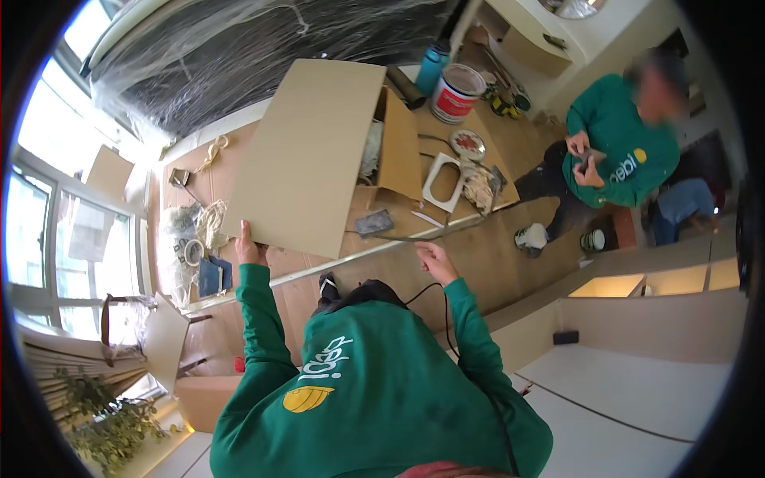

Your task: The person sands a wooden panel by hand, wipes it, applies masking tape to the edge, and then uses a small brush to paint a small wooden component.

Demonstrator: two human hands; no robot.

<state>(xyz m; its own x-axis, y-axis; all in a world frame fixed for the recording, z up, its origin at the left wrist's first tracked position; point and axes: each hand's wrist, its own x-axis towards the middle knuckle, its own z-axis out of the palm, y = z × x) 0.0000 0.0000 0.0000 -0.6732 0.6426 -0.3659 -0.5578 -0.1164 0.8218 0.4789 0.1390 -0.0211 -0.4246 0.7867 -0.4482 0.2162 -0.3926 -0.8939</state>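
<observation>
A large flat beige panel (307, 159) lies tilted across an open cardboard box (400, 151). My left hand (249, 247) grips its near left corner, thumb up along the face and fingers at the edge. My right hand (436, 263) is off the panel, to the right of its near corner, with fingers partly stretched and nothing visible in it. Between that hand and the box lies a small dark grey block (374, 224). A white frame with a rounded opening (430, 185) rests to the right of the box, beside a crumpled cloth (480, 190).
A red and white bucket (458, 94) and a blue bottle (433, 68) stand at the back. To the right, another person in green (625, 135) holds a small object; someone in blue (683, 209) bends farther off. A white-topped container (531, 236) stands on the floor. Coiled rope (212, 223) lies left.
</observation>
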